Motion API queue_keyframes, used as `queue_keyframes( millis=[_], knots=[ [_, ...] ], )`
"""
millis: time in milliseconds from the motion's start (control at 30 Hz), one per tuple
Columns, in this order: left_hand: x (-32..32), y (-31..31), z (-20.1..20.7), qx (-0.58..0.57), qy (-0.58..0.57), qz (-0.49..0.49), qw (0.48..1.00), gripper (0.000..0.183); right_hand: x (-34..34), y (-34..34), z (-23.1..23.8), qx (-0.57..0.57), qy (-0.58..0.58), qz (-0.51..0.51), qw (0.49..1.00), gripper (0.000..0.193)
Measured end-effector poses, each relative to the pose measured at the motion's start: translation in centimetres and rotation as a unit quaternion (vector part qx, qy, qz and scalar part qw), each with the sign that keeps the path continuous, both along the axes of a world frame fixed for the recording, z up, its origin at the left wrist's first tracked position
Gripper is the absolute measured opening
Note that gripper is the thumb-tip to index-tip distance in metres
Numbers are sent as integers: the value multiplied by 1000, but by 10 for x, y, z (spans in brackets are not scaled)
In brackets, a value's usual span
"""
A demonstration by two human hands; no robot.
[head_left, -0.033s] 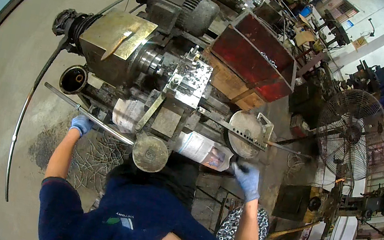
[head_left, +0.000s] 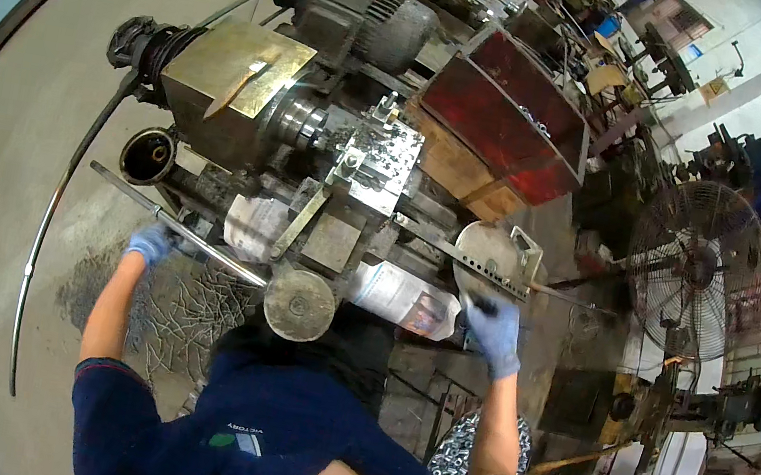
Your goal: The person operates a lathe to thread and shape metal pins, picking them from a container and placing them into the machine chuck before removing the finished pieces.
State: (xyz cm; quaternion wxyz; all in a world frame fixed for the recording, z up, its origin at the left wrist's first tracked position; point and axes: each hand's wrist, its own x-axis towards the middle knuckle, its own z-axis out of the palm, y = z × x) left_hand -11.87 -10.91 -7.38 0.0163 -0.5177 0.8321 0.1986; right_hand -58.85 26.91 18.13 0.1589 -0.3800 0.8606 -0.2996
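My left hand (head_left: 150,243), in a light blue glove, is at the machine's left side, just below the long metal bar (head_left: 190,231). Its fingers curl around a spot that the hand itself hides. On the right, my right hand (head_left: 495,337) wears a matching glove with blackened fingertips. Those fingers are drawn together beside the lower edge of a round grey plate (head_left: 488,256); whatever they hold is too dark to make out. Between my hands are a round metal disc (head_left: 298,305), a printed paper sheet (head_left: 403,299) and the metal tool block (head_left: 378,162) in front of the spindle (head_left: 299,121).
An electric motor (head_left: 365,18) and a red metal bin (head_left: 506,118) stand behind the machine. At right is a large caged fan (head_left: 701,266). A container of shiny metal nuts (head_left: 456,457) sits by my right forearm. Thin scrap strips (head_left: 192,312) litter the floor at left.
My left hand has shifted slightly left and is a little farther from the bar. My right hand has moved up a little, closer to the round plate.
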Motion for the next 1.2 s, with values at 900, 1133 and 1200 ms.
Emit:
queue_keyframes(
  millis=[900,1133,1200],
  knots=[
    [60,70,184,-250,-32,262,932,50,90,-305,22,95,288,319,898,47],
    [-38,57,273,-353,246,98,898,48,48,-255,65,4,357,279,892,42],
    [-66,52,294,-373,285,58,881,51,13,-233,95,-41,345,221,912,45]
  ],
)
